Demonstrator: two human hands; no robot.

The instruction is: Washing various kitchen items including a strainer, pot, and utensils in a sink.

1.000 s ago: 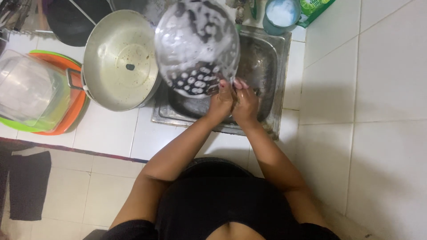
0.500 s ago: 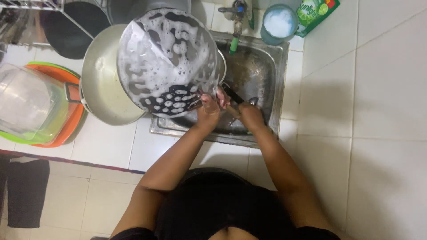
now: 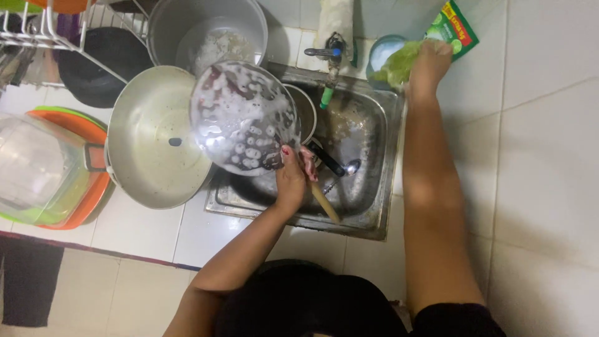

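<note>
Soapy lid up over the sink, sponge hand away at the soap tub.

Left hand [image 3: 292,181], fingers clamped on its rim, holds the round, suds-covered glass lid [image 3: 244,117] at centre frame above the steel sink [image 3: 374,156]. Right hand [image 3: 427,62], upper right, fingers closed on a green sponge [image 3: 396,65] at the small blue tub [image 3: 382,50]. Lid lathered, not rinsed; the big steel wok [image 3: 153,140] on the tabletop looks unwashed.

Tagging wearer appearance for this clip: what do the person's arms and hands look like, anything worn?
Both arms are bare from shoulder to wrist: no long sleeves, gloves, watch or bracelets show. The left hand has red-painted nails; the right hand shows no rings, and its nails cannot be seen. A black top with short sleeves covers the torso, its edge showing at the right shoulder.
</note>
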